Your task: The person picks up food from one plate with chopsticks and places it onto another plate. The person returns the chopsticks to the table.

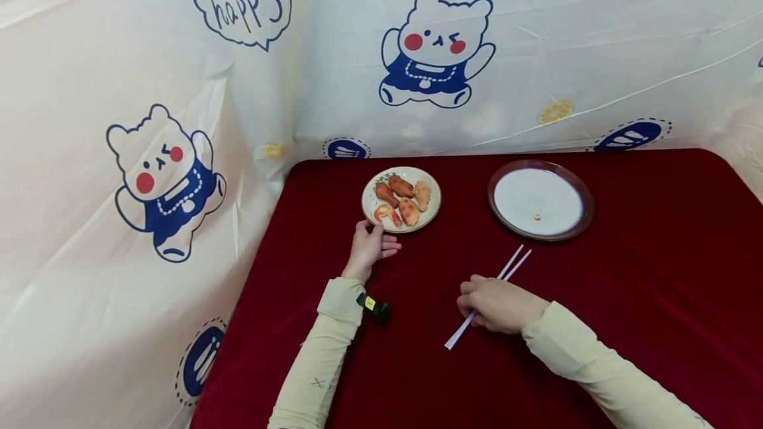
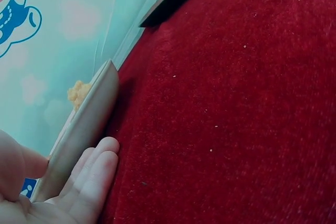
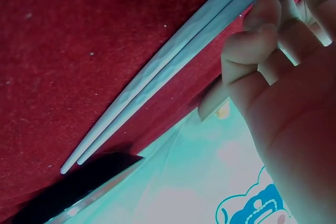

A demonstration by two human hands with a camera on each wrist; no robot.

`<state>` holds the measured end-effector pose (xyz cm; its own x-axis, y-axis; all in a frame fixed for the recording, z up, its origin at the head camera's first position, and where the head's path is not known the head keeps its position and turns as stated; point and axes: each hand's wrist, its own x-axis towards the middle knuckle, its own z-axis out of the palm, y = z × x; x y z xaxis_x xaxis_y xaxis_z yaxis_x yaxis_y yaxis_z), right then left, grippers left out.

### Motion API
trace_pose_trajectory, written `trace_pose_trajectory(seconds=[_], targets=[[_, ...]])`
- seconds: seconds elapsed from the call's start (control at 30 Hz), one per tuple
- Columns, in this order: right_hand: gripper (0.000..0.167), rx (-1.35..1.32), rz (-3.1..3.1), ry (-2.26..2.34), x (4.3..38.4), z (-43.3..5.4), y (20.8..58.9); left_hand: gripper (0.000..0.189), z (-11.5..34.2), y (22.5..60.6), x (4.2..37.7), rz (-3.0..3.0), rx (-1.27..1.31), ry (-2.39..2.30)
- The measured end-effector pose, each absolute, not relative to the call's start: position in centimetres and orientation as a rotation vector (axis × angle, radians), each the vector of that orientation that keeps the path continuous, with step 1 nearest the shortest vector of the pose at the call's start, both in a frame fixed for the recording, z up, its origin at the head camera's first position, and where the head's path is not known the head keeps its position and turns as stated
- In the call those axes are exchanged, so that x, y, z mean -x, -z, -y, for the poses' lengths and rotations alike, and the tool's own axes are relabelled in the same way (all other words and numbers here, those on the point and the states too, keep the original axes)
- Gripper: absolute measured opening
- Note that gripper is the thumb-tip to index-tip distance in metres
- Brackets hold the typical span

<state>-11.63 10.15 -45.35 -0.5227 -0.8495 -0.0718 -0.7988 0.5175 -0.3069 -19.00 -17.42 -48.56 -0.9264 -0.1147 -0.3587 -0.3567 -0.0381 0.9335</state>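
Note:
My left hand (image 1: 367, 247) is at the near rim of a small cream plate (image 1: 434, 207), thumb on the rim and fingers along its underside edge, as the left wrist view shows. On that plate lie two brown drumsticks (image 1: 401, 186), a breaded piece (image 1: 422, 196), a golden spotted piece (image 1: 408, 211) and a shrimp (image 1: 389, 215). My right hand (image 1: 501, 303) pinches a pair of pale chopsticks (image 3: 157, 72) between thumb and fingers, low over the cloth. Their thin tips point away from me, toward a larger white plate with a brown rim (image 1: 587, 207).
A small orange-brown bit (image 1: 538, 217) sits on the larger plate. Dark red velvet cloth (image 1: 417, 376) covers the table. Printed white curtains (image 1: 334, 32) hang behind and to the left. A dark wrist device (image 1: 375, 308) is strapped at my left cuff.

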Motion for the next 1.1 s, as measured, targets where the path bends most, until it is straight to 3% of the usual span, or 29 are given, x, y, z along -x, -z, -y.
trace_pose_trajectory(seconds=[0.33,0.63,0.8,0.9,1.03,1.1], targets=[[0.012,1.679,-2.724,0.209,11.2,-9.9,45.3,0.055,17.4,48.5,19.0,-2.037,0.515,-2.066],[0.007,1.787,-2.785,0.435,11.5,-9.8,41.7,0.052,17.3,46.6,18.3,-2.036,0.503,-2.037],[0.02,1.723,-2.827,0.766,11.8,-10.1,39.8,0.054,17.5,48.3,18.9,-2.038,0.51,-2.043],[0.013,1.675,-2.901,0.98,11.8,-10.3,38.8,0.053,17.5,48.6,18.9,-2.042,0.517,-2.053],[0.039,1.563,-3.008,1.223,11.6,-10.5,37.6,0.051,17.4,48.6,18.9,-2.06,0.526,-2.064],[0.04,1.494,-3.032,1.321,11.5,-10.5,37.1,0.05,17.3,48.6,18.9,-2.071,0.532,-2.066]])
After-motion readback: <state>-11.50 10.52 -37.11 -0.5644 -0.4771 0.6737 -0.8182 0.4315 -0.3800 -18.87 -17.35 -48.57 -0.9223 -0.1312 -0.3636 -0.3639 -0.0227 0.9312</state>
